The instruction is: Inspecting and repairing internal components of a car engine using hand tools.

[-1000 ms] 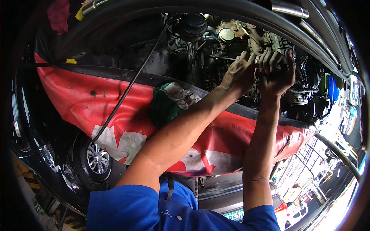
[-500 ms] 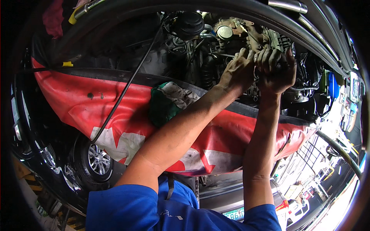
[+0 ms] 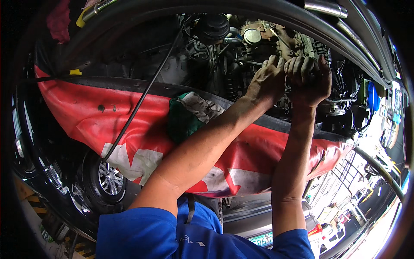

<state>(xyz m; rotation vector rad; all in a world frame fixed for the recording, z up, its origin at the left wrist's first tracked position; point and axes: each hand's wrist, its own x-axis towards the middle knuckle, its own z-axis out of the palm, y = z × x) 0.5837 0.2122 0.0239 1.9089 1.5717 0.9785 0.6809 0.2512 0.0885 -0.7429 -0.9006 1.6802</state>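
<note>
Both my arms reach into an open engine bay (image 3: 215, 64). My left hand (image 3: 265, 82) is bent over the engine with its fingers curled; whatever they grip, if anything, is hidden beneath them. Right beside it, my right hand (image 3: 308, 84) is closed like a fist with the thumb raised, and its contents cannot be seen either. A thin metal rod or pipe (image 3: 249, 62) runs up to my left fingers. Beyond the hands are a round pale cap (image 3: 252, 36) and the brownish metal engine parts (image 3: 282, 36). A black ribbed hose (image 3: 232, 82) lies left of my left wrist.
A red fender cover (image 3: 142, 116) drapes the car's edge, with a green and grey rag (image 3: 192, 112) on it. A slim black prop rod (image 3: 144, 93) slants across the left. The raised hood's edge (image 3: 181, 12) arches overhead. A car wheel (image 3: 110, 179) shows at lower left.
Both hands stay in nearly the same place. My right wrist and fingers have shifted very slightly; nothing is visibly taken or let go.
</note>
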